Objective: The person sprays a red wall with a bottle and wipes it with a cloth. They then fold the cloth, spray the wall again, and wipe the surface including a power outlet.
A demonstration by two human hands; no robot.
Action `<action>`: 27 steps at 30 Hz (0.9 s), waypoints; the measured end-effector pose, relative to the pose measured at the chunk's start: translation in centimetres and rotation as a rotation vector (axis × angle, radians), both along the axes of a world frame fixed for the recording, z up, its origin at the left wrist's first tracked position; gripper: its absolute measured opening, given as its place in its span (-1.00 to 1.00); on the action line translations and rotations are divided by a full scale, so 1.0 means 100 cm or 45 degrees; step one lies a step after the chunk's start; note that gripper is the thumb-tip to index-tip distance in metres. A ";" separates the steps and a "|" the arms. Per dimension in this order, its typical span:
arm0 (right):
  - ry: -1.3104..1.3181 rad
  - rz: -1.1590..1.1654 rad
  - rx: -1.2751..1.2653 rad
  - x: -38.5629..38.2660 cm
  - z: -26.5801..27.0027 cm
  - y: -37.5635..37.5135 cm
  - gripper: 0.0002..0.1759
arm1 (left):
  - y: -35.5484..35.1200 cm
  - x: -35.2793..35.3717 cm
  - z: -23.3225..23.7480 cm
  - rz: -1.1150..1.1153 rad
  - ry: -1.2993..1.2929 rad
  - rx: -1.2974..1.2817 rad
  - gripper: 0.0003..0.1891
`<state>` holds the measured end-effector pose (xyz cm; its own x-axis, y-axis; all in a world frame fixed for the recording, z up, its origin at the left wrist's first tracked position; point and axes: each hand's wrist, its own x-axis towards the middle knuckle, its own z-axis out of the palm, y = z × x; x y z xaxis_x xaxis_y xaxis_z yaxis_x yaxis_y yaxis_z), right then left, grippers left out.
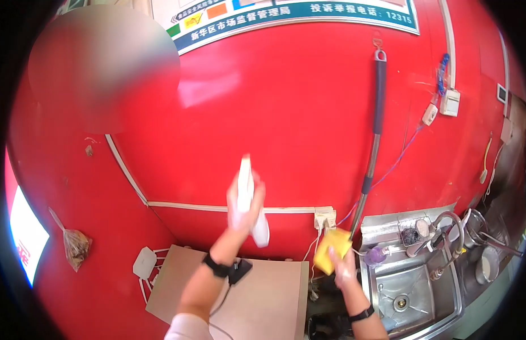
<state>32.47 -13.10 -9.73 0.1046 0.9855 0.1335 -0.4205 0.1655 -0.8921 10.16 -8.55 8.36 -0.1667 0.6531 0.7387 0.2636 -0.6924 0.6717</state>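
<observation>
My left hand (238,212) is wrapped round a white spray bottle (261,231), held up in front of the red wall (297,124). The bottle's top points toward the wall, and motion blurs both it and the fingers. Lower down to the right, my right hand (345,267) grips a folded yellow cloth (331,252), with the thumb lying across it. This cloth is near a white wall socket (325,216) with cords plugged in. Each wrist wears a black band.
Below my left arm stands a beige table (263,294) with a black device (240,271) and its cable. At right is a steel sink (407,294) with a curved faucet (447,218) and pots. A long pole (379,102) hangs on the wall. A bag (76,249) hangs at left.
</observation>
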 end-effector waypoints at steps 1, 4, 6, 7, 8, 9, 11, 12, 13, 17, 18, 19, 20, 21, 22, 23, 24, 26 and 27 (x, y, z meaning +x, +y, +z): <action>-0.081 -0.034 0.074 -0.001 0.034 0.011 -0.51 | 0.011 -0.002 0.034 -0.014 -0.058 -0.057 -0.82; -0.298 -0.170 0.430 0.000 0.127 0.041 -0.54 | 0.038 -0.007 0.122 -0.046 -0.201 -0.221 -0.82; -0.565 -0.332 0.543 0.006 0.174 0.065 -0.57 | 0.049 -0.003 0.165 -0.053 -0.131 -0.243 -0.81; -0.636 -0.410 0.526 0.006 0.197 0.073 -0.59 | 0.054 0.003 0.178 -0.081 -0.068 -0.215 -0.81; -0.705 -0.487 0.508 0.006 0.215 0.078 -0.61 | 0.059 0.013 0.188 -0.107 -0.004 -0.186 -0.81; -0.712 -0.504 0.511 0.008 0.226 0.088 -0.61 | 0.064 0.024 0.194 -0.178 0.055 -0.108 -0.83; -0.721 -0.571 0.626 0.011 0.235 0.112 -0.63 | 0.074 0.047 0.201 -0.246 0.101 -0.109 -0.86; -0.723 -0.585 0.637 0.011 0.237 0.118 -0.63 | 0.078 0.059 0.203 -0.250 0.115 -0.114 -0.87; -0.705 -0.624 0.611 0.011 0.239 0.123 -0.63 | 0.083 0.069 0.204 -0.277 0.135 -0.170 -0.85; -0.550 -0.671 0.568 0.012 0.241 0.135 -0.65 | 0.118 0.114 0.190 -0.222 0.226 0.076 -0.86; -0.555 -0.677 0.577 0.013 0.236 0.137 -0.65 | 0.123 0.120 0.189 -0.197 0.199 0.030 -0.88; -0.591 -0.724 0.568 0.016 0.231 0.139 -0.65 | 0.129 0.119 0.187 -0.204 0.110 0.075 -0.89; -0.625 -0.773 0.553 0.019 0.226 0.140 -0.65 | 0.137 0.116 0.184 -0.212 0.022 0.114 -0.90; -0.716 -0.817 0.485 0.021 0.227 0.135 -0.64 | 0.137 0.108 0.187 -0.247 -0.009 0.025 -0.91; -0.717 -0.825 0.482 0.025 0.228 0.136 -0.64 | 0.117 0.096 0.197 -0.294 0.014 -0.205 -0.91; -0.679 -0.805 0.534 0.028 0.230 0.138 -0.63 | 0.118 0.089 0.197 -0.222 0.020 -0.145 -0.91; -0.637 -0.782 0.582 0.028 0.230 0.140 -0.62 | 0.122 0.082 0.195 -0.147 0.028 -0.090 -0.91; -0.686 -0.827 0.530 0.022 0.243 0.133 -0.62 | 0.135 0.065 0.195 -0.061 0.034 0.007 -0.89; -0.735 -0.877 0.484 0.020 0.249 0.130 -0.61 | 0.125 0.054 0.198 -0.178 -0.033 -0.001 -0.88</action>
